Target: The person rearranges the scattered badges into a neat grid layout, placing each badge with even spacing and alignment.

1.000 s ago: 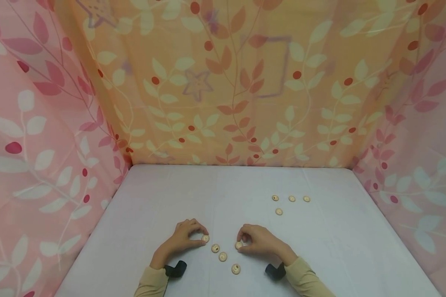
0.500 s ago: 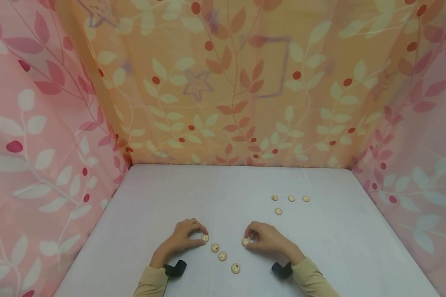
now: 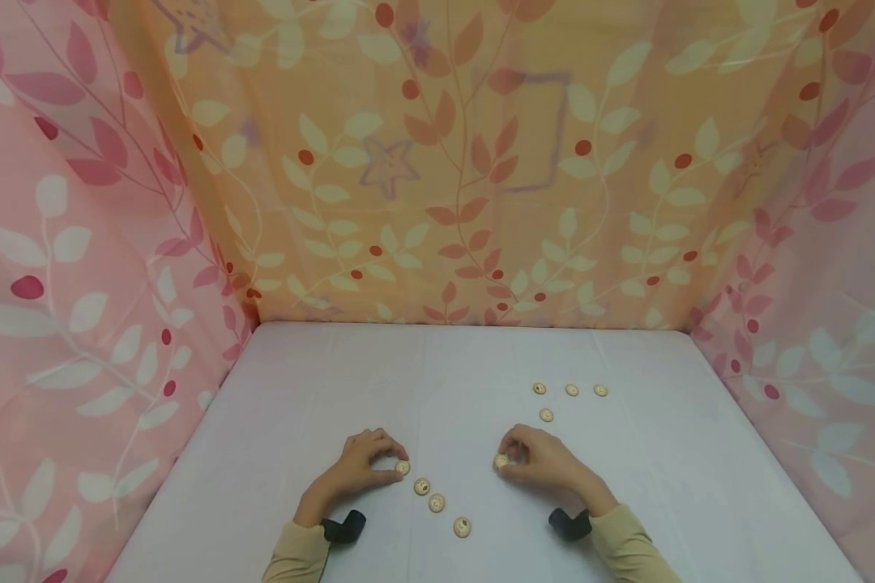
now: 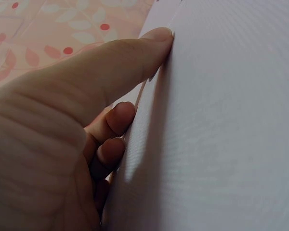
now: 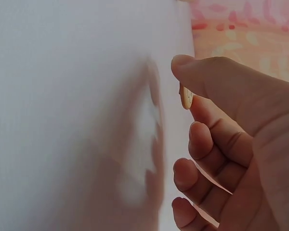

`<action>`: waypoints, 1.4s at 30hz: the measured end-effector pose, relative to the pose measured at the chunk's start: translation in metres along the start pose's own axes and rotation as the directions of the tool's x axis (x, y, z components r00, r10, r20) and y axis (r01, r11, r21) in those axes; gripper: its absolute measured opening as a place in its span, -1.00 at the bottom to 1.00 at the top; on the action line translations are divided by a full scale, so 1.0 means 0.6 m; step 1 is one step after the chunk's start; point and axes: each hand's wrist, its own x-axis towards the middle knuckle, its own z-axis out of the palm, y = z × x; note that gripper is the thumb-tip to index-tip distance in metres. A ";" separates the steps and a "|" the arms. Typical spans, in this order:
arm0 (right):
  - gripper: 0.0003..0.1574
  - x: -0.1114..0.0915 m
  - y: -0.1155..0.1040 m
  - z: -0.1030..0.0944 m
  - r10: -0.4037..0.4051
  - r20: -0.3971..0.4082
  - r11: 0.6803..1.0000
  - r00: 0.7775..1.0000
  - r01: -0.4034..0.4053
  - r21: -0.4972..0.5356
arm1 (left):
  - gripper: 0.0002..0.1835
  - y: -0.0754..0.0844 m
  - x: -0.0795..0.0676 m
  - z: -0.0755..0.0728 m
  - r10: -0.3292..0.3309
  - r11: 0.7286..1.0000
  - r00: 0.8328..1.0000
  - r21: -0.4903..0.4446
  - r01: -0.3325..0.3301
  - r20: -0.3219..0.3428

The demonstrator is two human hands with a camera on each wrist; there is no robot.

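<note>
My right hand (image 3: 543,457) pinches a small round wooden disc (image 3: 501,461) between thumb and fingers. In the right wrist view that disc (image 5: 186,97) is seen nearly edge-on, held off the white tabletop, with the other fingers curled below. My left hand (image 3: 368,463) rests on the table, thumb and forefinger round another wooden disc (image 3: 403,467). The left wrist view shows the thumb (image 4: 159,41) against the tabletop; the disc is mostly hidden there. Close by lie three loose discs with dark markings: one disc (image 3: 422,487), a second disc (image 3: 437,503) and a nearer disc (image 3: 463,527).
Farther back on the right of the white table (image 3: 335,372) lies a row of three similar discs (image 3: 572,389), with a single disc (image 3: 547,414) in front of its left end. Patterned curtains (image 3: 437,202) enclose the back and both sides. Each wrist wears a black device (image 3: 570,525).
My right hand has moved to the right and slightly away from me, carrying its disc from beside the loose ones. My left hand and the lying discs have stayed in place.
</note>
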 end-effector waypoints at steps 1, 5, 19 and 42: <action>-0.70 -0.001 0.001 -0.003 0.004 -0.006 1.000 1.000 -0.004 0.003 | -0.77 0.000 0.000 0.000 0.001 1.000 1.000 0.002 -0.001 -0.001; -0.69 -0.006 0.006 -0.012 0.018 -0.027 1.000 0.999 -0.018 0.002 | -0.76 -0.001 0.000 0.001 -0.009 1.000 1.000 -0.004 0.009 0.002; -0.67 -0.017 0.029 -0.037 0.031 -0.151 0.998 0.988 -0.039 -0.051 | -0.76 -0.003 0.000 0.001 -0.006 1.000 1.000 -0.022 0.006 0.002; -0.65 -0.031 0.088 -0.071 0.216 -0.283 0.970 0.935 -0.238 -0.045 | -0.76 -0.002 0.000 -0.001 0.013 1.000 1.000 -0.004 -0.013 0.010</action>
